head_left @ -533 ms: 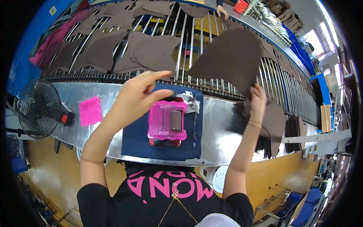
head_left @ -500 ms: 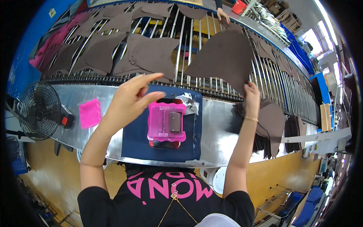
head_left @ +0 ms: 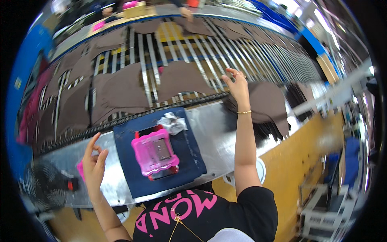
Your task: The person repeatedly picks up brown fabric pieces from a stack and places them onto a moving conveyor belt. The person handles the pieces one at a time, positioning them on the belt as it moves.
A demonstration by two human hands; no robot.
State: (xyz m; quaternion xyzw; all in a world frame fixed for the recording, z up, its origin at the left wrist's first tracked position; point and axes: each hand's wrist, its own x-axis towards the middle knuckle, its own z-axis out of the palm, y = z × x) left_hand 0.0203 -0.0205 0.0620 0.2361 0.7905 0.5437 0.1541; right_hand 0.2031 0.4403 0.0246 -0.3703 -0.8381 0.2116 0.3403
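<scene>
My right hand (head_left: 238,86) is raised over the near edge of the roller conveyor (head_left: 150,80), fingers apart and holding nothing. Beside it lies a stack of dark brown flat cut pieces (head_left: 266,103), partly behind my forearm. A single brown cut piece (head_left: 179,80) rests on the rollers to its left. My left hand (head_left: 96,163) hovers over the metal table, its fingers spread and empty, partly covering a pink pad (head_left: 80,170). Between my hands, a pink wavy-edged tray (head_left: 142,157) holding a grey-brown block (head_left: 163,149) sits on a dark blue mat (head_left: 185,161).
More brown cut pieces (head_left: 121,86) lie along the conveyor. A crumpled white tissue (head_left: 173,123) is on the mat, and a black fan (head_left: 45,186) stands at the left table end. Across the conveyor, a co-worker's hand (head_left: 186,14) touches a brown piece (head_left: 193,26).
My right hand has let go of the large brown piece, which now lies flat on the rollers. My left hand has moved left and down, away from the tray. The view has turned.
</scene>
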